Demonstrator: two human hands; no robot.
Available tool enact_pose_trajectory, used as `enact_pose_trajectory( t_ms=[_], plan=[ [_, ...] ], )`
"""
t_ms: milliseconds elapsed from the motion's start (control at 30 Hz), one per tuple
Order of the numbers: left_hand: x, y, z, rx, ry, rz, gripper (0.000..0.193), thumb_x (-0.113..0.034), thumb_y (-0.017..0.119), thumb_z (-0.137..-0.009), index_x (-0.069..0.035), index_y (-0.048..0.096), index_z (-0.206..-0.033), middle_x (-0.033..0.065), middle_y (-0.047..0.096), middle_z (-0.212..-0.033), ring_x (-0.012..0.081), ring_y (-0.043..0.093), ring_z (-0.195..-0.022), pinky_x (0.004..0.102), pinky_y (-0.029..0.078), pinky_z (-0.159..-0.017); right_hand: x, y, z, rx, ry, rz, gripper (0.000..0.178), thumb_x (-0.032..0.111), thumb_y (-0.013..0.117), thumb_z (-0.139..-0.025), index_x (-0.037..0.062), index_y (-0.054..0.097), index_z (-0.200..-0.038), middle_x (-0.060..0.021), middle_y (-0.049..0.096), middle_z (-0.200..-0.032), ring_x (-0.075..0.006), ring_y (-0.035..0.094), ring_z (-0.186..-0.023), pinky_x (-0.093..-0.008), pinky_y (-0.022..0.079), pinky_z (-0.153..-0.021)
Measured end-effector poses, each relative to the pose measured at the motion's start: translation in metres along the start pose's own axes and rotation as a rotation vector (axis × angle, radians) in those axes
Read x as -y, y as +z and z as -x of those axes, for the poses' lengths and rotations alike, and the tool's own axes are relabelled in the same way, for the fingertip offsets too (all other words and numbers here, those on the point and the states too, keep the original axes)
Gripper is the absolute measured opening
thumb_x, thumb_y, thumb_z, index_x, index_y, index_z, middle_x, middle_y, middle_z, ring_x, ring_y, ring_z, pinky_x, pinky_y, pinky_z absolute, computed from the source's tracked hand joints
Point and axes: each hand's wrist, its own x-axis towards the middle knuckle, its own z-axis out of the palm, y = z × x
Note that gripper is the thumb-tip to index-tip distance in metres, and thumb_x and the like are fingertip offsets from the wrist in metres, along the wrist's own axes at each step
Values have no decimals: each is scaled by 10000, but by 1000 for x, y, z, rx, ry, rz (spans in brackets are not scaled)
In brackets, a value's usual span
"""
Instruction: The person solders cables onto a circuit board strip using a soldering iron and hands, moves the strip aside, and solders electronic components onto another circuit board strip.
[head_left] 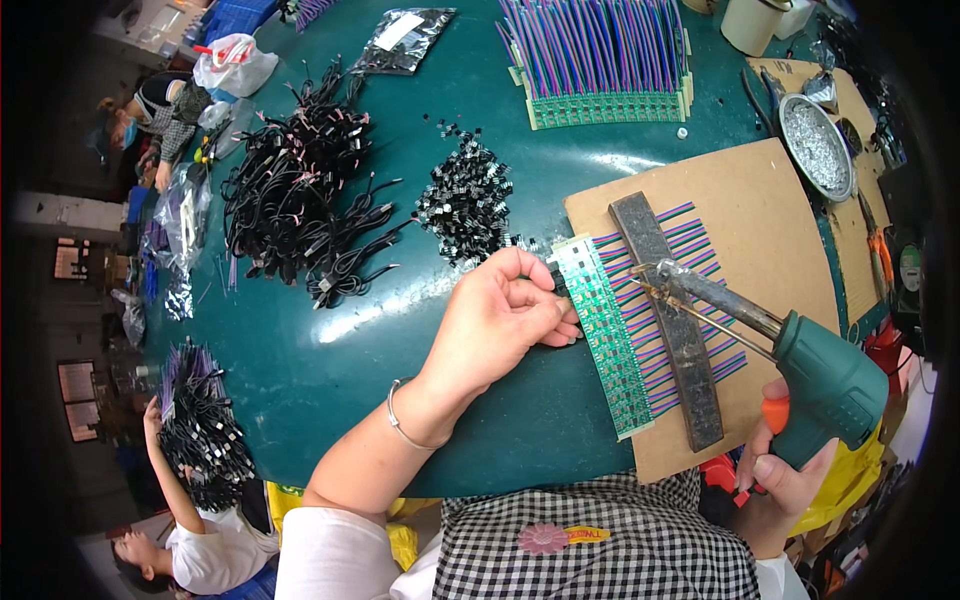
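Observation:
My right hand [790,485] grips a green soldering gun [832,385] with an orange trigger. Its metal tip points left, over a dark flat bar [672,325]. The bar lies across rows of thin coloured wires [728,365] that run from a green circuit board panel [612,350]. My left hand [505,315] is closed in a pinch at the panel's left edge, near its upper end. Whatever sits between those fingertips is mostly hidden. Under the bar and wires lies a brown cardboard sheet [790,240].
Small black connectors [468,195] are heaped beyond my left hand, beside a tangle of black cables [300,180]. Wired boards [610,108] lie at the far side. A metal dish [848,180] and pliers [880,255] are at right. Two other people are at left.

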Motion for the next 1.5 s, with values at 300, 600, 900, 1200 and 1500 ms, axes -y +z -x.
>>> enact_pose_trajectory(
  t_ms=[300,600,900,1200,1500],
  plan=[
    [-7,-5,2,42,8,94,166,38,573,-826,-43,436,-872,128,641,-765,184,657,-685,274,568,-627,4,4,4,-40,131,-40,727,-17,722,-600,-152,328,-1197,-300,508,-1076,-157,525,-489,-242,466,-385],
    [1,-7,-9,83,33,103,218,22,599,-806,-63,406,-862,101,620,-781,189,659,-715,283,571,-643,-3,10,5,-17,97,3,644,51,745,-605,-147,392,-1106,-128,518,-698,-138,474,-400,-226,421,-345],
    [0,-6,-8,88,37,144,223,47,593,-792,-68,407,-836,74,608,-754,195,661,-706,289,574,-632,2,11,7,32,193,29,666,-6,733,-607,-114,424,-1187,-262,558,-1075,-174,552,-591,-241,455,-502],
    [3,-7,-9,94,37,138,230,56,603,-786,-70,414,-825,88,623,-747,189,662,-690,286,575,-623,6,17,4,93,265,38,567,-44,691,-630,-103,477,-1151,-222,565,-1082,-170,540,-627,-261,455,-530],
    [2,-8,-9,98,39,158,230,69,596,-789,-68,415,-825,95,628,-748,193,664,-692,285,577,-619,8,20,2,101,295,85,497,-72,654,-648,-92,500,-1120,-156,575,-991,-168,533,-668,-265,454,-553]
  ],
)
